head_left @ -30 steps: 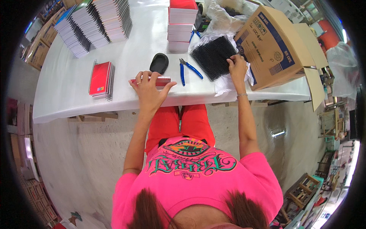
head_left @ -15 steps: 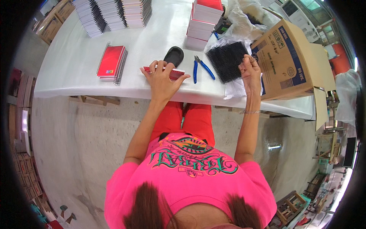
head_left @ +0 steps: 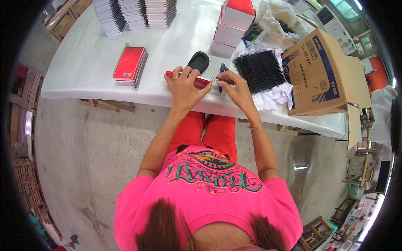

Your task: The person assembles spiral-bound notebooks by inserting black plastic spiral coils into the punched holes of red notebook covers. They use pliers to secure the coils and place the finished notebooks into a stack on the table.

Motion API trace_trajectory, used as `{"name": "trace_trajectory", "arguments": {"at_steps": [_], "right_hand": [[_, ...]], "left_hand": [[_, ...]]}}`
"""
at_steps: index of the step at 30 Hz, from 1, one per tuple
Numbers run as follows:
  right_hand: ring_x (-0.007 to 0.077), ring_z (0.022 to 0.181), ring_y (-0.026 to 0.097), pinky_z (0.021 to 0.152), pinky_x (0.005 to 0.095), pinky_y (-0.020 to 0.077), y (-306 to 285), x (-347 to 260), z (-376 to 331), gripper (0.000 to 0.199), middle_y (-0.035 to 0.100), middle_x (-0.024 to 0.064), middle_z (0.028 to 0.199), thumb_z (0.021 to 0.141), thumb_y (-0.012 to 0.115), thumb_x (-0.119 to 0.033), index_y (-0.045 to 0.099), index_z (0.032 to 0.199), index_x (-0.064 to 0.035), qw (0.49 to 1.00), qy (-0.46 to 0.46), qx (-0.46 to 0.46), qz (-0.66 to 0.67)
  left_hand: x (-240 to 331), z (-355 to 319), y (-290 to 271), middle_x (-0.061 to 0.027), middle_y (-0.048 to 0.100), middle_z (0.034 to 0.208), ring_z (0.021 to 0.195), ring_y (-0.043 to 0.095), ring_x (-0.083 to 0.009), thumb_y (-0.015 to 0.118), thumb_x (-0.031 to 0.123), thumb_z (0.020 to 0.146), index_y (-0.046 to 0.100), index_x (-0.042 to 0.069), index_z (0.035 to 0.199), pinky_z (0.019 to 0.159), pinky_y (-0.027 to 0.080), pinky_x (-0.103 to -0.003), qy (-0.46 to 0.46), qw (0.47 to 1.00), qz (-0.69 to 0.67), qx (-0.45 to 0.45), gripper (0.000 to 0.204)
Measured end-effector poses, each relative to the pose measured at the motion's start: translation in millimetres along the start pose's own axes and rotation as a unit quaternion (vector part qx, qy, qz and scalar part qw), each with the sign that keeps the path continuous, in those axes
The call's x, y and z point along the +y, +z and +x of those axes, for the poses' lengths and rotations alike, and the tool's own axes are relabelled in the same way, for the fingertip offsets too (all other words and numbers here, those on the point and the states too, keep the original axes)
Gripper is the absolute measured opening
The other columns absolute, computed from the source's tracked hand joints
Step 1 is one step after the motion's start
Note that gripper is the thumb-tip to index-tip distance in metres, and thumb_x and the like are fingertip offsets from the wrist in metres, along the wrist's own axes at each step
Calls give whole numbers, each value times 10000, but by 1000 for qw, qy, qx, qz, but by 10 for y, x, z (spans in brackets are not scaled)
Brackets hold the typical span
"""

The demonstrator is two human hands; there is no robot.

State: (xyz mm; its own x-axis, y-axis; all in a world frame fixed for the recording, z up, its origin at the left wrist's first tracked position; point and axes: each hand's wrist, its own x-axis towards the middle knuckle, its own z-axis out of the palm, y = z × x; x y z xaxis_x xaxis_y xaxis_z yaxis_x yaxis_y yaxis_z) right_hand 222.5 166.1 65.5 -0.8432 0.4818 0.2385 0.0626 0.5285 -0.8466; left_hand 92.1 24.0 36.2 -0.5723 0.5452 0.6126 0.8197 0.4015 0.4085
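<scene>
Coil is sitting at right end of pad, over surface; my right hand is pinching it, left hand gripping pad. I'm judging it light, springy; best held near tip.

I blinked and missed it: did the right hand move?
Yes, the right hand moved left, away from the box, toward the left hand.

Brown cartons are stacked at the upper left, flat sheets are piled along the left rim, a grey concrete floor is spread below, translucent plastic is draped at the right above a dark rectangular panel, and a slatted wooden frame is seen at the lower right.
</scene>
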Motion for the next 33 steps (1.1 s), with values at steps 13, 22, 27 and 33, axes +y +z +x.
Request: {"name": "trace_trajectory", "arguments": {"at_steps": [13,22,27,33], "right_hand": [[211,768,609,757,324,480,119,-39,-44,179,651,123,871,922,630,-128,651,1033,10,1000,-20,0,16],[298,785,611,735,400,416,175,-91,51,177,647,138,870,970,562,-185,617,952,-17,994,-62,-1,-94],[308,855,587,803,417,370,194,-106,100,175,617,117,898,970,568,-220,609,981,-51,983,-70,-23,-170],[273,859,575,793,393,376,247,-174,113,182,582,114,910,959,598,-229,630,977,-50,957,-128,22,-261]], "left_hand": [[0,43,-20,19,589,958,1087,503,-271,791,443,697,662,148,901,947,291,-689,4,1000,-4,-29,381],[-59,59,-148,5,566,1041,1087,501,-259,659,442,870,638,145,1055,926,312,-690,9,995,-4,-103,350],[-51,60,-178,-4,570,1054,1091,503,-259,622,379,915,617,159,1101,938,315,-673,5,993,0,-116,288],[-146,85,-236,-12,536,1146,1089,507,-266,594,281,946,575,159,1158,993,323,-603,-3,992,-57,-109,245]]}}
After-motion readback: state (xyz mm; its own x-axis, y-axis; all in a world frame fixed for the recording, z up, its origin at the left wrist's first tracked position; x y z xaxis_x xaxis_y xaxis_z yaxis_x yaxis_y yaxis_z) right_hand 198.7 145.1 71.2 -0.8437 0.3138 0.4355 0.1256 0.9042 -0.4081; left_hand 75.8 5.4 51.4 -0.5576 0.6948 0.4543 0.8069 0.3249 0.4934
